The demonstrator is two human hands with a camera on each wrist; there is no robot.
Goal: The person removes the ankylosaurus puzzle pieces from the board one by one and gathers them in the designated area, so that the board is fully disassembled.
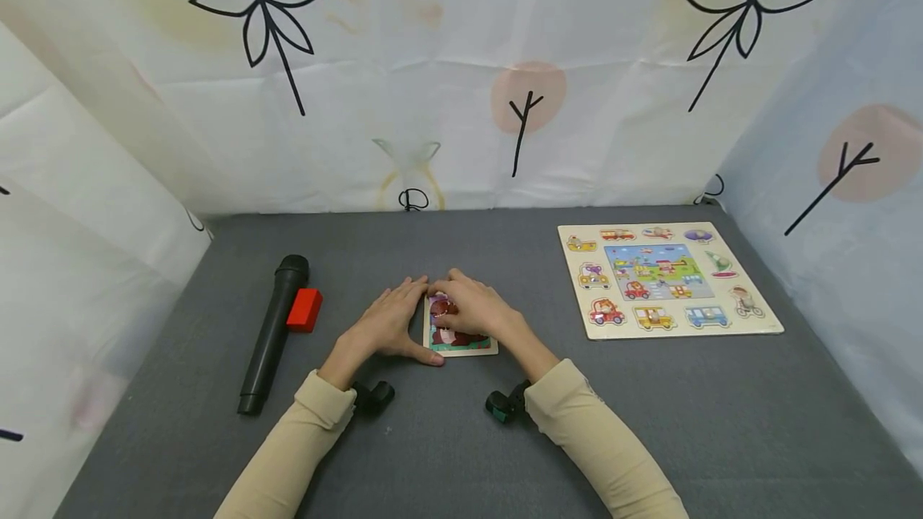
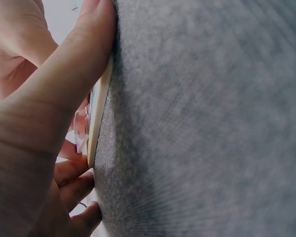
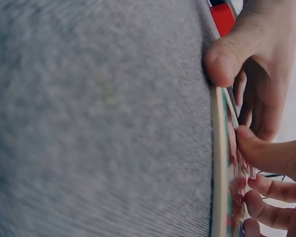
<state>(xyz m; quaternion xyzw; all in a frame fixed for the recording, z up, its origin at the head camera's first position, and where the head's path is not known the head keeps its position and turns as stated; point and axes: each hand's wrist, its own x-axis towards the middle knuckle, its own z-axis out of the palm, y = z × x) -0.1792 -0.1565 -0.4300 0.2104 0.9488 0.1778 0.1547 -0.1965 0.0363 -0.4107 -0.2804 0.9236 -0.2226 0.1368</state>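
A small wooden picture puzzle board (image 1: 469,352) lies flat on the grey table, its picture showing red-brown and purple shapes over a green strip. My left hand (image 1: 389,319) spans the board's left side, thumb at the near corner and fingers by the far corner, holding it. Over the picture, my right hand (image 1: 476,307) pinches a small flat puzzle piece (image 2: 80,129) between thumb and fingers. The piece stands tilted at the board's surface in the left wrist view. The right hand covers much of the picture from above.
Left of the hands lie a black microphone (image 1: 270,335) and a red block (image 1: 304,311) beside it. A larger wooden vehicle puzzle (image 1: 587,311) lies at the back right. Printed white cloth (image 1: 461,102) stands around the table's back and sides.
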